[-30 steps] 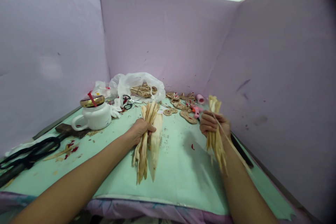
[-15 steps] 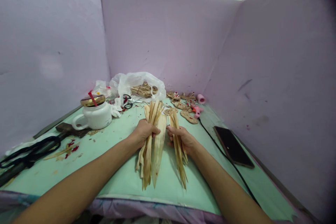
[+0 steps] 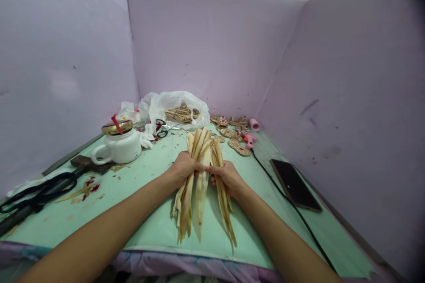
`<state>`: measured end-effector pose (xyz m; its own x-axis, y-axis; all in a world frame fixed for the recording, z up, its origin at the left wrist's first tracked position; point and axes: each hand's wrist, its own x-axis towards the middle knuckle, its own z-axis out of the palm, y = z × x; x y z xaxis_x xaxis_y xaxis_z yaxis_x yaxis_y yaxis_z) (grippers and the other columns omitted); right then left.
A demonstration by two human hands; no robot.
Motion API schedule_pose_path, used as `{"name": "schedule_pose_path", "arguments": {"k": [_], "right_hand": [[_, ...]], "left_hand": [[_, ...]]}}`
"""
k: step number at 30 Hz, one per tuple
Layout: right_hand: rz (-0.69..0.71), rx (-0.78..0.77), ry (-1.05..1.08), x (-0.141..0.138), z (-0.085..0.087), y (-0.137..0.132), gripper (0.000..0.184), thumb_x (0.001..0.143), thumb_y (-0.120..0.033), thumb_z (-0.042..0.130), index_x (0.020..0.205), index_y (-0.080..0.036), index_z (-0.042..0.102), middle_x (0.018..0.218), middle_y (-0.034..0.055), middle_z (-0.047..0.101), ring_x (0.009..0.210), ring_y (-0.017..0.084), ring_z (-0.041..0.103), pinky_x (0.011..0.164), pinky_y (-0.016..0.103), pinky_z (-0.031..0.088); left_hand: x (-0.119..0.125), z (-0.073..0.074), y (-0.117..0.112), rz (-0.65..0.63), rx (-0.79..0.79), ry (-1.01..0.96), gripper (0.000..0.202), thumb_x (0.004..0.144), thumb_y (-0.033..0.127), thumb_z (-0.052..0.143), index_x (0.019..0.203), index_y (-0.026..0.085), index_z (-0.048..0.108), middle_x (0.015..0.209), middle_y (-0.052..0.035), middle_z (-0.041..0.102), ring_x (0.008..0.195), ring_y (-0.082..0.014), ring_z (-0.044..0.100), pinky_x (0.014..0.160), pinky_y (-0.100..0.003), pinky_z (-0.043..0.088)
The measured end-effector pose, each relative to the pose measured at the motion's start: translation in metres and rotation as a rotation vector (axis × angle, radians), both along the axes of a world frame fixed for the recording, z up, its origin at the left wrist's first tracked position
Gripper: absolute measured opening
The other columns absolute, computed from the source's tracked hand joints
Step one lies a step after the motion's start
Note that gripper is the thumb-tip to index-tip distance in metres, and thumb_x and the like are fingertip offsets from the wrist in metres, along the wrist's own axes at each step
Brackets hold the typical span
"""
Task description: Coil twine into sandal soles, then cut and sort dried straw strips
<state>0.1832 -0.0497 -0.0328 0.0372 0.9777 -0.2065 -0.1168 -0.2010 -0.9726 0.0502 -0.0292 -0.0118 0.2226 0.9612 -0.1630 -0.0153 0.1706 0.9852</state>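
Observation:
My left hand [image 3: 183, 170] is closed round a bundle of dried tan husk strips [image 3: 195, 188] held upright over the green table [image 3: 146, 225]. My right hand [image 3: 227, 176] is closed on a thinner bunch of the same strips [image 3: 225, 203], pressed against the left bundle so the two touch at the grip. The strip ends fan out above and below both fists.
A white teapot with a gold lid [image 3: 117, 143] stands at the left, scissors [image 3: 161, 129] and a plastic bag of woven fibre [image 3: 175, 108] behind. Woven pieces [image 3: 237, 147] and a pink glue gun [image 3: 248, 139] lie at the back, a dark phone [image 3: 294, 183] at the right. Purple walls enclose the table.
My right hand brought its strips from the right side across to the middle and pressed them against the bundle in my left hand. The phone came into view.

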Motion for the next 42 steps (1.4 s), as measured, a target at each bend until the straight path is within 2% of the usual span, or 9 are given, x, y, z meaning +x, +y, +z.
{"name": "schedule_pose_path", "arguments": {"k": [10,17,19,23,26,30,33,36,42], "right_hand": [[-0.052,0.085,-0.225,-0.012,-0.001,-0.003,0.002,0.053,-0.015,0.054,0.051,-0.015,0.054,0.036,-0.0047,0.047,0.034,0.008,0.040,0.036,0.020,0.033],[-0.222,0.129,-0.241,-0.002,-0.004,0.008,0.004,0.049,-0.011,0.055,0.047,-0.015,0.054,0.039,-0.0047,0.048,0.040,0.008,0.042,0.037,0.018,0.028],[-0.235,0.100,-0.184,0.006,-0.003,0.010,0.005,0.050,-0.012,0.055,0.047,-0.015,0.054,0.039,-0.0032,0.049,0.040,0.009,0.044,0.036,0.018,0.032],[-0.212,0.025,0.021,0.022,0.005,0.012,0.001,0.053,-0.013,0.055,0.053,-0.014,0.055,0.051,0.0026,0.059,0.046,0.012,0.054,0.047,0.022,0.047],[-0.230,0.014,0.172,0.038,0.017,0.014,0.004,0.053,-0.013,0.053,0.056,-0.016,0.052,0.055,0.0028,0.060,0.047,0.011,0.054,0.050,0.023,0.051],[-0.260,0.091,0.330,0.065,0.036,0.012,0.014,0.053,-0.012,0.053,0.058,-0.020,0.042,0.050,-0.0030,0.049,0.042,0.008,0.044,0.041,0.018,0.045],[-0.163,0.173,0.505,0.085,0.046,0.006,0.018,0.052,-0.012,0.055,0.060,-0.020,0.040,0.049,-0.0054,0.042,0.040,0.005,0.038,0.036,0.015,0.037],[-0.038,0.255,0.667,0.099,0.047,0.000,0.018,0.053,-0.012,0.055,0.062,-0.019,0.042,0.050,-0.0081,0.037,0.037,0.002,0.031,0.034,0.011,0.029],[0.021,0.289,0.799,0.106,0.046,-0.004,0.014,0.056,-0.011,0.051,0.069,-0.017,0.049,0.049,-0.0101,0.037,0.035,0.000,0.026,0.034,0.008,0.022]], "left_hand": [[0.004,0.001,-0.003,0.034,0.033,0.060,0.016,0.044,-0.001,0.052,0.049,0.013,0.049,0.035,0.0059,0.044,0.032,-0.0073,0.038,0.032,-0.019,0.030],[0.003,0.001,-0.002,0.035,0.031,0.073,0.016,0.045,-0.001,0.054,0.046,0.013,0.047,0.034,0.0058,0.043,0.031,-0.0058,0.037,0.032,-0.017,0.028],[0.002,0.001,0.000,0.027,0.017,0.074,0.015,0.047,0.002,0.058,0.047,0.013,0.048,0.035,0.0048,0.045,0.032,-0.0062,0.038,0.033,-0.018,0.029],[-0.001,0.000,0.004,0.056,-0.017,0.093,0.012,0.050,0.005,0.062,0.051,0.012,0.052,0.036,0.0042,0.046,0.032,-0.0071,0.040,0.033,-0.018,0.030],[-0.004,-0.002,0.010,0.096,-0.029,0.105,0.015,0.050,0.004,0.062,0.051,0.013,0.049,0.035,0.0048,0.044,0.032,-0.0069,0.039,0.032,-0.018,0.030],[-0.008,-0.004,0.016,0.119,-0.044,0.110,0.016,0.051,0.004,0.061,0.049,0.013,0.047,0.035,0.0045,0.043,0.032,-0.0072,0.040,0.032,-0.018,0.030],[-0.009,-0.004,0.019,0.116,-0.051,0.108,0.016,0.051,0.005,0.061,0.050,0.013,0.048,0.035,0.0042,0.043,0.032,-0.0074,0.040,0.033,-0.018,0.031],[-0.011,-0.005,0.020,0.096,-0.058,0.113,0.016,0.051,0.005,0.062,0.050,0.013,0.048,0.034,0.0035,0.044,0.032,-0.0079,0.040,0.032,-0.019,0.031],[-0.012,-0.005,0.021,0.050,-0.072,0.112,0.017,0.050,0.003,0.061,0.047,0.012,0.047,0.033,0.0025,0.044,0.032,-0.0083,0.040,0.032,-0.019,0.031]]}}
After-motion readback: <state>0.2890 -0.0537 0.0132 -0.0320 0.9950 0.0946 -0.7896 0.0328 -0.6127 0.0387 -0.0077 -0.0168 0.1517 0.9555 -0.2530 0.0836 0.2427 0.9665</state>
